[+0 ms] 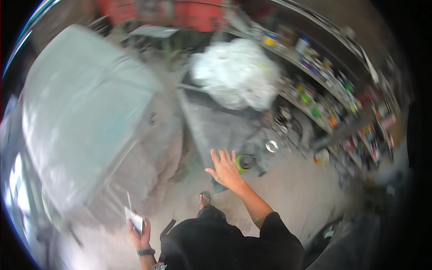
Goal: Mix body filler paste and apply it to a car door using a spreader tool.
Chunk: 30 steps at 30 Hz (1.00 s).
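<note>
My left hand (141, 239), low on the left with a dark band at its wrist, is closed round a small white flat piece (133, 218). A thin pale stick (129, 200) juts up from it; whether the two are joined I cannot tell. My right hand (226, 170) holds nothing; its fingers are stretched out and spread in front of me, over the near end of a grey bench (204, 121). Just to the right of that hand sits a round lime-green and dark object (245, 163), partly hidden behind the wrist.
A large covered shape (85, 112) under dusty sheeting fills the left. Crumpled clear plastic (236, 74) lies heaped at the bench's far end. Shelves (321, 74) with cans and bottles run along the right. A shiny round metal thing (272, 146) sits among clutter.
</note>
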Each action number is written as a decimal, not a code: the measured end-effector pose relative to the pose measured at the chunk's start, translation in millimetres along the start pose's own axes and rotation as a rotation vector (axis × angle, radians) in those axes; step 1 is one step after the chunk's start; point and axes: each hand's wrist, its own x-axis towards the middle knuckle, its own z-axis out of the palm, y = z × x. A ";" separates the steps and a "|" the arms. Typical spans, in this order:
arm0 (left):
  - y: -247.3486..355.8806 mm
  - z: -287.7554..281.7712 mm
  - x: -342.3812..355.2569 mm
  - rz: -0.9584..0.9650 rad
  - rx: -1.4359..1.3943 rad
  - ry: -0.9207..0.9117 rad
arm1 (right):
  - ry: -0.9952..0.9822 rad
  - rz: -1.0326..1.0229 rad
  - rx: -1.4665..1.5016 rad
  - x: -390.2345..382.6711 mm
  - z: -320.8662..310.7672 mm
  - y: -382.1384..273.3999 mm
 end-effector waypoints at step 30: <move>413.0 -369.6 -160.2 1.213 -0.462 0.256 | -1.509 -0.320 1.675 -167.7 217.8 -875.0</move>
